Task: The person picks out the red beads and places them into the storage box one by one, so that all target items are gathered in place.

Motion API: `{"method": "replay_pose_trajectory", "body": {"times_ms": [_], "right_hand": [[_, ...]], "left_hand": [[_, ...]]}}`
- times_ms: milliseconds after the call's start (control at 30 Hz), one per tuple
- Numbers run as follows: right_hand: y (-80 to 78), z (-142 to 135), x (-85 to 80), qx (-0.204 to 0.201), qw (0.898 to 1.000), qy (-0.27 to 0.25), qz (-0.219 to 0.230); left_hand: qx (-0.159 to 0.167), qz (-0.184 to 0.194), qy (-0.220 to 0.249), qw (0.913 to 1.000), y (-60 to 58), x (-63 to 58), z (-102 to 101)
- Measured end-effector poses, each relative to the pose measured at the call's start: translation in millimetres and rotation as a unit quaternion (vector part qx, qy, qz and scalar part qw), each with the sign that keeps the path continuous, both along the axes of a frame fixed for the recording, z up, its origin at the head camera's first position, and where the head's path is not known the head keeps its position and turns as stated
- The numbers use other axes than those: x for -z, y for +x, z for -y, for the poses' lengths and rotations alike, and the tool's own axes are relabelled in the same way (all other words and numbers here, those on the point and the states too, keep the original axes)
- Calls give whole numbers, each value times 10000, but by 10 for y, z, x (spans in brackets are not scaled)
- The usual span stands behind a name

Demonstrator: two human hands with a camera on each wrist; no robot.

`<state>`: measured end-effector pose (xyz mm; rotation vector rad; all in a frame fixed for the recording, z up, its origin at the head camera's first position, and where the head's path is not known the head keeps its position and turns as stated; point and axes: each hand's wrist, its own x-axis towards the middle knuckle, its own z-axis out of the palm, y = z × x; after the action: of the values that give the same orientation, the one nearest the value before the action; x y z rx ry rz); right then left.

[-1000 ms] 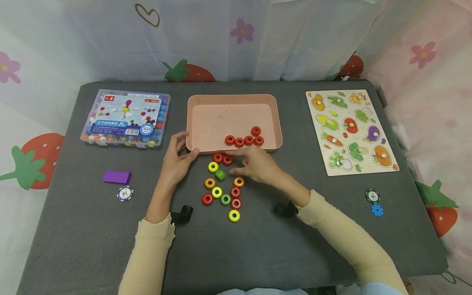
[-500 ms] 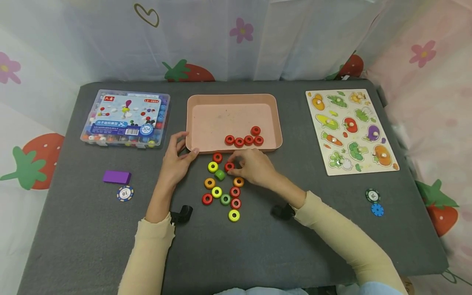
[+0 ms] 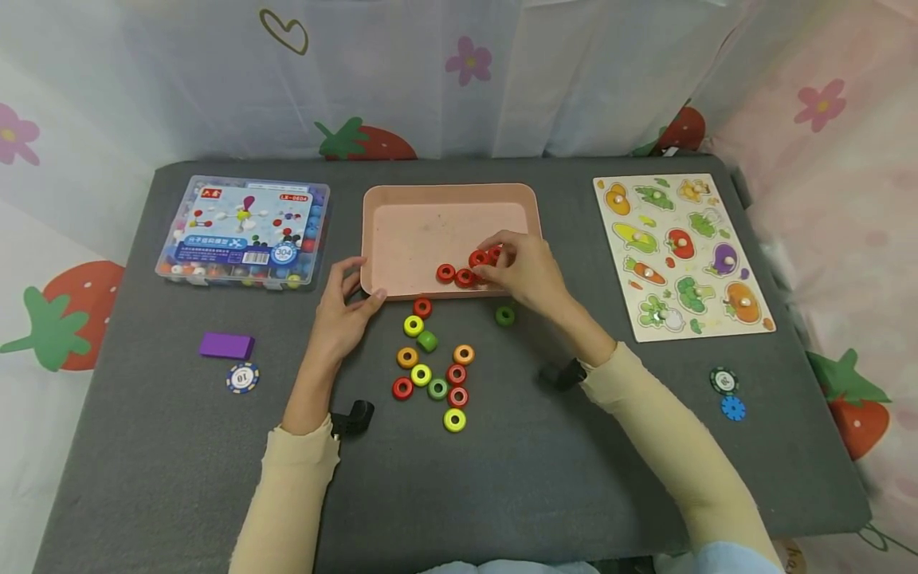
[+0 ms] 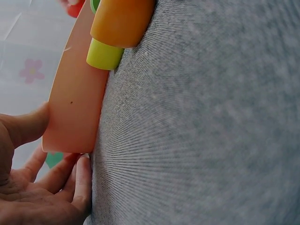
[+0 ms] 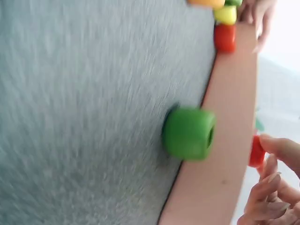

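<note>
Plainly, from the head view, we can place everything by the peach tray (image 3: pixel 423 227) on the gray, cloth-covered tabletop (image 3: pixel 610 494). At its near left corner rests the left hand (image 3: pixel 344 315), thumb and fingers set around that corner, apparently to keep so light a piece from sliding. Over the tray's near right part, the right hand (image 3: pixel 527 271) pinches a red ring (image 3: pixel 473 258) between thumb and finger, a narrow grip that probably suits its small, rounded body. Other red rings (image 3: pixel 445 267) lie inside the tray by its near side, some partly hidden by the hand. In front of the tray we see loose rings (image 3: pixel 449 374) in several colors, and a green ring (image 3: pixel 505 309) apart from them. Left of it is a clear plastic box (image 3: pixel 244 271); right of it, a flat puzzle board (image 3: pixel 684 271).

From the left wrist, we see the thumb on the tray's smooth long wall and fingers at its short end. Before that wall are a glossy orange ring (image 4: pixel 122 23) and a yellow ring (image 4: pixel 105 55).

From the right wrist, blurred, we find the green ring barrel-shaped, hole upward, and the pinched one above the tray's rim.
</note>
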<state>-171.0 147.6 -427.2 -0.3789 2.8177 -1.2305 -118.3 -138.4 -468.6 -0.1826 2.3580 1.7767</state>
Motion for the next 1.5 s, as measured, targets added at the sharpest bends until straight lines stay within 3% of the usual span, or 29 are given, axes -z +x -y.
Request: {"method": "replay_pose_trajectory", "body": {"times_ms": [300, 800, 1100, 1333, 1500], "right_hand": [[-204, -16, 115, 467, 9976, 415, 284], [-182, 24, 119, 361, 9975, 378, 471], [54, 161, -5, -302, 9995, 14, 48], [319, 371, -89, -867, 9959, 64, 231], [423, 472, -22, -1342, 9889, 380, 507]], "left_hand": [[5, 25, -14, 10000, 6, 2, 2], [-28, -117, -72, 9999, 1, 4, -8], [-25, -66, -31, 10000, -1, 8, 1], [-48, -40, -72, 10000, -1, 12, 4], [-28, -70, -96, 9999, -6, 17, -2]]}}
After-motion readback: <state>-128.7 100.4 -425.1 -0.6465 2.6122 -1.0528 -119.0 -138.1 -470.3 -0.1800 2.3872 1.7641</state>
